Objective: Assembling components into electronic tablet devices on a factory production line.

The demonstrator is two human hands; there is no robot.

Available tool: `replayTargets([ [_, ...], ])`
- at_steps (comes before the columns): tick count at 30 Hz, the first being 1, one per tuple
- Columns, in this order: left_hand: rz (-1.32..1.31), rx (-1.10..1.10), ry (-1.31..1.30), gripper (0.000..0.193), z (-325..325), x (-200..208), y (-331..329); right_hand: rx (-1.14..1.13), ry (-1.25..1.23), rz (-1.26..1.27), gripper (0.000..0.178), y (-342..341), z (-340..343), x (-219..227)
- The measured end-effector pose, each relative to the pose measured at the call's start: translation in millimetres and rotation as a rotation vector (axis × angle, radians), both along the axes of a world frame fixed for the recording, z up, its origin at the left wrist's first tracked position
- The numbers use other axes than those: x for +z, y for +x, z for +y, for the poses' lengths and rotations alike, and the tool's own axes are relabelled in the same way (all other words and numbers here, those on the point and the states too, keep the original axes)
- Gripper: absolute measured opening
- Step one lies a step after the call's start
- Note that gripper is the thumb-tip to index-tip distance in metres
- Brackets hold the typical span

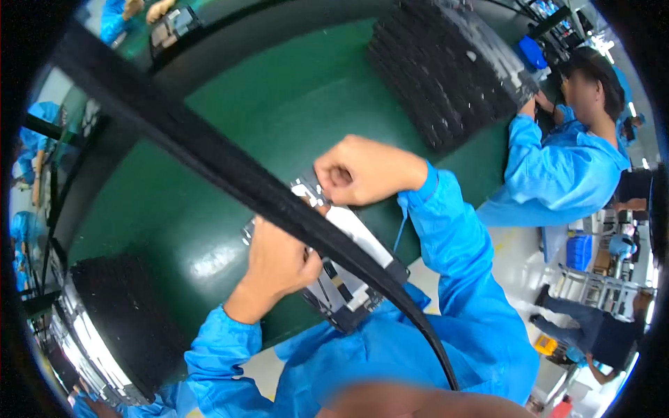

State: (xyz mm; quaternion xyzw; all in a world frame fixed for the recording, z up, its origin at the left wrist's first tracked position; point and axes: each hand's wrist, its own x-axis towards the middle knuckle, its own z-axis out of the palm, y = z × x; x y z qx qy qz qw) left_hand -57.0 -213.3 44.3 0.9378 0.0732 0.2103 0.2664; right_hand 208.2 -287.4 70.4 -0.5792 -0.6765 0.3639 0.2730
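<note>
A flat electronic device with a black frame and silver inner plates (373, 245) lies at the table's near edge, in front of my body. My right hand (369, 171) is at its far end, thumb and fingertips pinched together over the edge; what they hold, if anything, is too small to make out. Along the device's left side rests my left hand (275, 268), its fingers curled, partly hidden by the black strap (313, 226) that crosses the view. Whether the left fingers grip the device or a small part on it cannot be seen.
On the green table (279, 90) a tall stack of black trays (446, 76) stands at the far right. Another stack of dark flat pieces (125, 320) is at the left. A co-worker in blue (557, 164) sits on the right; a person (592, 327) stands farther back.
</note>
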Motion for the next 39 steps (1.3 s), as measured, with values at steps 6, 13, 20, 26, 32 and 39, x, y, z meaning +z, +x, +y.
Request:
replayTargets([
  [6, -0.020, 0.023, 0.056, 0.043, 3.7, -2.3, 1.9, -0.009, -0.036, 0.007, 0.014, -2.5, 4.3, 8.5],
  [13, -0.031, 0.029, 0.068, 0.044, -4.3, -9.2, 4.6, 0.006, -0.057, -0.052, 0.016, -3.1, 1.9, 9.4],
  [20, -0.055, 0.055, 0.099, 0.051, -13.0, -10.0, 0.5, 0.056, 0.011, 0.034, 0.013, -7.8, 6.4, -7.5],
  [26, -0.063, 0.056, 0.080, 0.053, -10.8, -11.9, -0.7, 0.050, 0.076, 0.108, 0.018, -3.5, 11.7, -19.3],
  [32, -0.092, 0.073, 0.143, 0.065, -8.7, -16.1, 2.5, 0.032, 0.032, 0.165, 0.016, -1.8, 15.9, -13.3],
  [39, -0.059, 0.084, 0.163, 0.067, -10.0, -4.6, 1.6, -0.034, 0.150, 0.151, 0.016, -10.5, 19.6, -19.7],
])
